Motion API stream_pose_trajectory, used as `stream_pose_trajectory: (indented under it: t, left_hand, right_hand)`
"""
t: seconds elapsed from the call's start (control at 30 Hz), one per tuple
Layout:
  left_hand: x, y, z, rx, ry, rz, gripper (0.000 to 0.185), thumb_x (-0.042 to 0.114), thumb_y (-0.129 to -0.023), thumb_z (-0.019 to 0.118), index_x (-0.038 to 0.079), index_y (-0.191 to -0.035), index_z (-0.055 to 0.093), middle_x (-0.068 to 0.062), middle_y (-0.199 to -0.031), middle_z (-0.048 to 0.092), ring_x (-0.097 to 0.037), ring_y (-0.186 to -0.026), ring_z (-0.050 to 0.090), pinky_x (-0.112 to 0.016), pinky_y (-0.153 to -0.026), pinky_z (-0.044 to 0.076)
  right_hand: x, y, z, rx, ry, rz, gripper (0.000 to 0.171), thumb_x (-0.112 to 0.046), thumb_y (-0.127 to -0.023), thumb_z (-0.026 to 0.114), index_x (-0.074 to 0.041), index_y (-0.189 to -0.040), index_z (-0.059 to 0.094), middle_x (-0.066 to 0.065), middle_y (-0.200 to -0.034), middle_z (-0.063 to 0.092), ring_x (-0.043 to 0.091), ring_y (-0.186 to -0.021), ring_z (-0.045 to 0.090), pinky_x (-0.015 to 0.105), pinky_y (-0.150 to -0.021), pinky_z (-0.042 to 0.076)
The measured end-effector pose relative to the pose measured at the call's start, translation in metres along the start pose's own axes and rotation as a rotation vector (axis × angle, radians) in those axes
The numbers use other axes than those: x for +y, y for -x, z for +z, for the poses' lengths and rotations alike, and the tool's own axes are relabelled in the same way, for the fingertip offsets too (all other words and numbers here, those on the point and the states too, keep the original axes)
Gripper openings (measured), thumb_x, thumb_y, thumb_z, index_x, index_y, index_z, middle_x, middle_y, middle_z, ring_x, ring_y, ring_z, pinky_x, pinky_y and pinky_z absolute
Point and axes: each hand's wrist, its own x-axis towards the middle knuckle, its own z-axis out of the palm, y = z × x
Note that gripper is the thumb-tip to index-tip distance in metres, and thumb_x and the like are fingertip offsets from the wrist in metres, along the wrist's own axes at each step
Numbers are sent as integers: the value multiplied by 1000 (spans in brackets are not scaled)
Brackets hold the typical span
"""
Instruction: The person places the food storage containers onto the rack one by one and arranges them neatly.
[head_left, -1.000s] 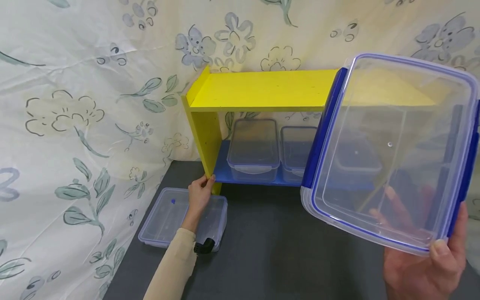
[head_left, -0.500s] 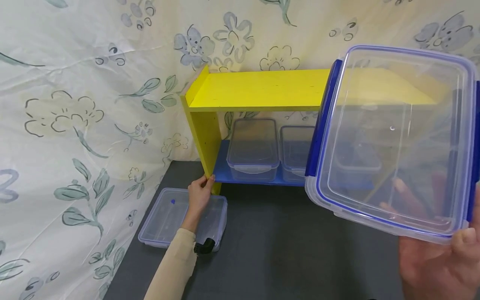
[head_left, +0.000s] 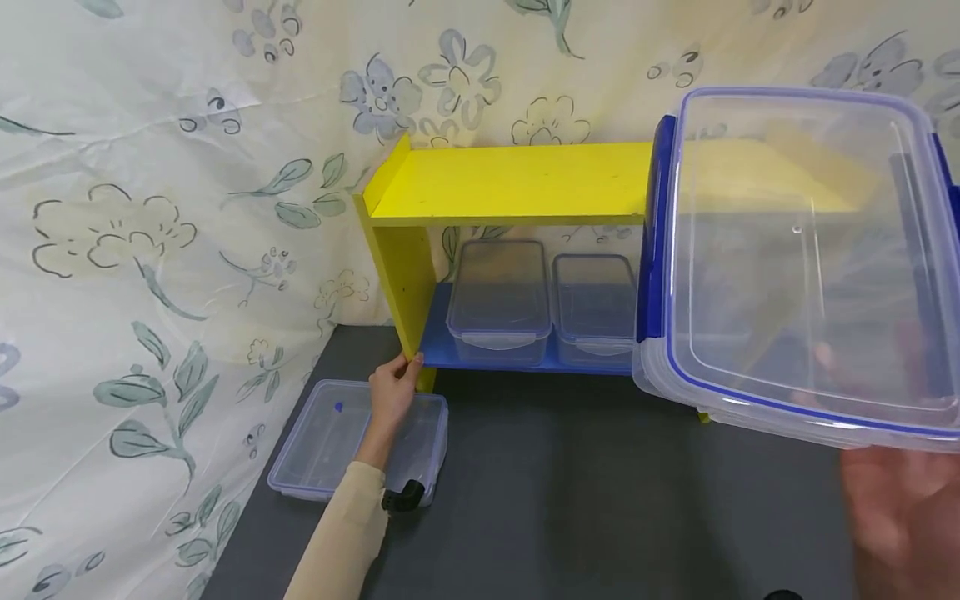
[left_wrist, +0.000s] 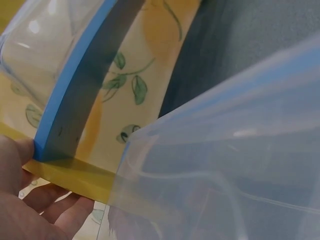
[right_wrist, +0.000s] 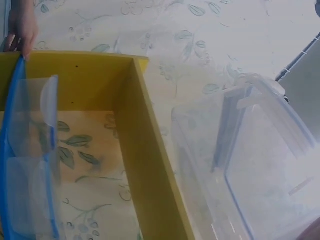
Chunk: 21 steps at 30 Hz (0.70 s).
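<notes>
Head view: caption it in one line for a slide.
Right hand holds a large clear blue-clipped container by the yellow shelf; left hand grips the shelf's side panel.

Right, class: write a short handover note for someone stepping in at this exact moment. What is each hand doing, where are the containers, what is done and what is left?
Left hand: grips the front left post of the yellow and blue wooden shelf.
Right hand: holds the large clear plastic container with blue clips from below, lifted in front of the shelf's right side.
Done: two small clear lidded boxes sit on the blue lower shelf.
Left: the large container is not yet set down; a flat clear lidded box lies on the dark table.
</notes>
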Motion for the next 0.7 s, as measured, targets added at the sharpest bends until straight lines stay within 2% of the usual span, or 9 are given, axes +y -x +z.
stream_pose_trajectory:
  t: [0.07,0.13,0.23,0.33,0.4,0.5,0.63,0.67,0.7]
  left_hand:
    - [0,0,-1,2,2,-5,25,31,-94,64,8,-91,74,-23,-77,69,-17,-59,57,-25,-53,45]
    - [-1,0,-1,3,2,-12,25,31,-94,64,9,-91,74,-23,-78,69,-17,-60,57,-25,-54,45]
    - [0,0,-2,-2,0,-18,25,31,-94,64,9,-91,74,-23,-79,69,-17,-60,57,-25,-54,45]
    - [0,1,-2,-10,-6,-20,26,32,-95,63,9,-91,74,-23,-78,69,-16,-59,57,-25,-54,45]
    - [0,1,-3,-9,-4,-22,26,32,-94,63,8,-91,74,-23,-78,69,-17,-59,57,-25,-54,45]
    - [0,0,-3,2,-6,-21,25,31,-94,64,9,-91,74,-24,-79,69,-17,-60,56,-26,-54,45]
    - [-1,-1,-3,-1,-9,-19,26,33,-94,63,10,-91,74,-22,-78,69,-17,-60,56,-25,-55,45]
    - [-1,-1,-3,-3,-9,-17,26,33,-94,63,10,-91,74,-22,-78,69,-16,-60,56,-25,-54,44]
    - [-1,-1,-3,-5,-11,-16,26,33,-94,63,10,-91,74,-22,-78,69,-16,-60,56,-24,-54,45]
  right_hand:
    - [-1,-7,2,-34,42,11,52,4,-96,39,3,-146,27,27,-148,35,38,-135,40,62,-99,42]
    - [-4,-13,3,-55,26,52,52,-4,-99,38,-1,-150,25,23,-153,31,37,-138,37,62,-101,39]
    - [-13,-18,-4,-119,-143,187,50,-16,-103,28,-4,-151,23,22,-153,31,38,-138,36,66,-103,32]
    - [-20,-26,-11,-201,-349,333,56,-31,-103,10,-9,-154,16,19,-158,21,37,-144,24,72,-105,19]
    - [-23,-33,-12,-260,-384,390,61,-36,-101,0,-12,-155,9,15,-162,11,36,-148,14,76,-103,13]
    - [-23,-41,-13,-332,-458,460,68,-49,-98,-5,-14,-156,3,12,-164,3,35,-150,6,76,-106,8]
    - [-23,-47,-19,-443,-603,613,73,-59,-98,-1,-16,-157,-2,11,-164,-2,34,-150,1,69,-113,1]
    - [-24,-49,-23,-449,-583,607,69,-56,-100,3,-16,-157,-3,11,-164,-1,33,-150,3,69,-113,6]
    - [-25,-51,-24,-452,-461,523,71,-56,-102,17,-14,-157,1,9,-164,5,27,-151,4,60,-118,7]
